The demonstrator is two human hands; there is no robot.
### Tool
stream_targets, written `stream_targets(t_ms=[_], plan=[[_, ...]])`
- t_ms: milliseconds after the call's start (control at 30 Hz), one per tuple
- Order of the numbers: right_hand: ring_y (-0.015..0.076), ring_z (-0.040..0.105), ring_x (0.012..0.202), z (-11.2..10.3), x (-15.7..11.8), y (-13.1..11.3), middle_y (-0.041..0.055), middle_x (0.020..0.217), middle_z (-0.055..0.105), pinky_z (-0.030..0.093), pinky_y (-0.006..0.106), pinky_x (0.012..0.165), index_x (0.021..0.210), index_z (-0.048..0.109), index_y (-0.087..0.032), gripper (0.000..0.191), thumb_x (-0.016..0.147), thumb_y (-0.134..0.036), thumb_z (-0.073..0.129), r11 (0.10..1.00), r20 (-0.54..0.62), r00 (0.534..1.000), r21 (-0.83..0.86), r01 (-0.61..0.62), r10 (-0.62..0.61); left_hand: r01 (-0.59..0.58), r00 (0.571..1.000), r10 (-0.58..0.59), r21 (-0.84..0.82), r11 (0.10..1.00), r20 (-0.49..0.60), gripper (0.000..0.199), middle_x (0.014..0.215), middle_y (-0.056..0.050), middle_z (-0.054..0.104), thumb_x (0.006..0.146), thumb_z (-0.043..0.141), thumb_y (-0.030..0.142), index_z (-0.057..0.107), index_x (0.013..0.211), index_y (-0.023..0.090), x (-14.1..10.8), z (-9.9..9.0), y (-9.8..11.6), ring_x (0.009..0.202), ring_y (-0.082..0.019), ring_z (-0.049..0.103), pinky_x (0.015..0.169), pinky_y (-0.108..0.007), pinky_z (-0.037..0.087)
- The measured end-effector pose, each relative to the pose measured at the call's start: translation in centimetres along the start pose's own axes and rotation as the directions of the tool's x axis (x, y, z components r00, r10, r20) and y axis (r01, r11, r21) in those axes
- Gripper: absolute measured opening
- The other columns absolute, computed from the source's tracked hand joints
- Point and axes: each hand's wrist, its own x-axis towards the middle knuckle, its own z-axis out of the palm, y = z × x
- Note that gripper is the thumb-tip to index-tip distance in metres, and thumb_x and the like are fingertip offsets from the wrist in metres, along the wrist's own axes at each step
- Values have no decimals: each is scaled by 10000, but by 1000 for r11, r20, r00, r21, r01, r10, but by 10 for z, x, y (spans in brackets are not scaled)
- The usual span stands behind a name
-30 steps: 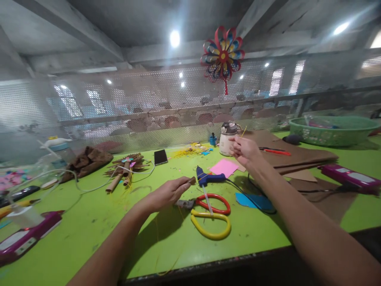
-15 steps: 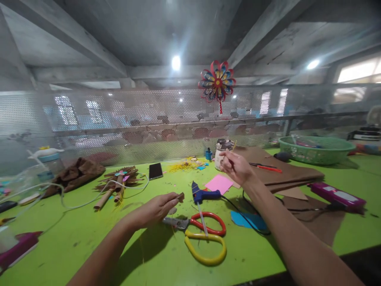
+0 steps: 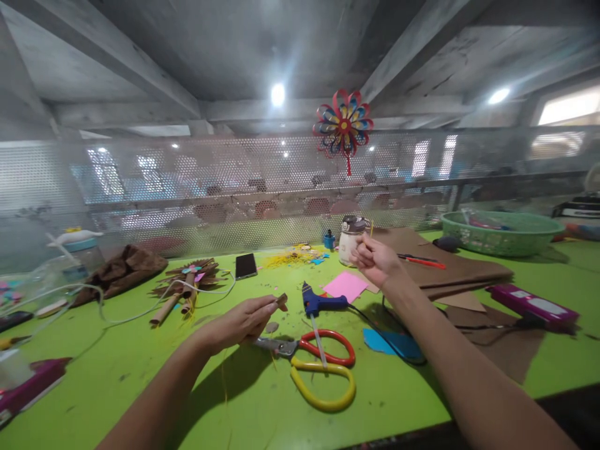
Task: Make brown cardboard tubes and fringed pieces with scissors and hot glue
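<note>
A small brown piece (image 3: 281, 301) is gripped by the left hand (image 3: 241, 322), left of the blue glue gun (image 3: 323, 304), partly hidden by fingers. The right hand (image 3: 375, 259) is closed in a pinch; what is held cannot be told. The white bottle (image 3: 347, 244) is partly covered by it. The tips of the scissors (image 3: 285, 348) are hidden, and a purple power strip (image 3: 40, 383) is cut off at near left.

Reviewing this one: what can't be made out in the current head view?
All in the head view:
Scissors: blade tips, hidden behind the left hand.
Brown piece: its inner end, covered by the same hand.
Right hand: what, if anything, its fingertips pinch; too small and blurred.
White bottle: lower right part, behind the right hand.
Purple power strip: cut off by the left edge.
</note>
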Motion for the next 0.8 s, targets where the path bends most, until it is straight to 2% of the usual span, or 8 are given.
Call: stream_targets(t_ms=[133, 267, 367, 467, 567, 667, 733, 800], plan=[[72, 173, 286, -6, 1, 3, -104, 307, 258, 272, 162, 332, 648, 465, -192, 327, 959, -189, 365, 999, -60, 998, -20, -34, 33, 58, 998, -56, -42, 997, 37, 484, 549, 77, 307, 909, 326, 547, 522, 1132, 165, 1, 1, -3, 465, -80, 262, 433, -187, 290], [70, 201, 273, -8, 3, 5, -107, 314, 272, 299, 172, 334, 678, 502, -190, 286, 947, -218, 405, 999, -97, 995, -23, -33, 30, 61, 998, -59, -61, 996, 26, 470, 532, 73, 311, 899, 331, 565, 539, 1098, 195, 1, 5, -1, 466, -87, 246, 429, -189, 283], [77, 346, 310, -6, 3, 6, -72, 371, 404, 383, 187, 385, 736, 555, -175, 264, 946, -209, 398, 999, -90, 995, -7, -32, 31, 48, 999, -50, -67, 997, -19, 450, 533, 60, 320, 889, 352, 574, 573, 1051, 217, 0, 6, 0, 476, -97, 251, 419, -195, 269], [114, 568, 503, -6, 4, 6, 15, 566, 609, 511, 258, 554, 772, 584, -172, 304, 960, -211, 348, 999, -79, 996, 13, -32, 33, 73, 996, -75, -61, 995, -37, 474, 542, 57, 316, 880, 365, 583, 577, 1048, 194, 0, 5, -2, 481, -97, 267, 423, -201, 271], [168, 646, 680, -8, 4, 4, 92, 772, 689, 544, 355, 681, 787, 597, -175, 377, 977, -295, 294, 999, -79, 996, 16, -40, 41, 92, 995, -93, -56, 994, -22, 502, 547, 62, 305, 877, 366, 589, 560, 1082, 174, 0, 2, -6, 470, -91, 261, 426, -205, 269], [149, 610, 588, -11, 5, 2, 45, 658, 637, 543, 360, 676, 718, 560, -197, 404, 978, -352, 292, 1000, -99, 995, 6, -20, 20, 84, 996, -83, -60, 995, 10, 493, 555, 65, 299, 890, 357, 568, 543, 1107, 166, 1, 0, -8, 469, -87, 248, 424, -201, 258], [103, 495, 432, -12, 5, 1, -31, 502, 500, 526, 298, 592, 626, 479, -208, 408, 975, -354, 326, 1000, -117, 993, -13, 16, -18, 78, 996, -76, -63, 995, 37, 485, 562, 66, 303, 898, 346, 556, 535, 1110, 163, 2, 1, -7, 471, -85, 251, 425, -197, 256], [72, 335, 335, -12, 5, -1, -71, 423, 347, 455, 229, 463, 561, 388, -202, 442, 975, -347, 339, 998, -125, 991, -49, 33, -39, 79, 995, -76, -58, 995, 60, 483, 568, 66, 312, 901, 335, 552, 531, 1115, 166, 2, 2, -6, 469, -84, 255, 425, -195, 255]])
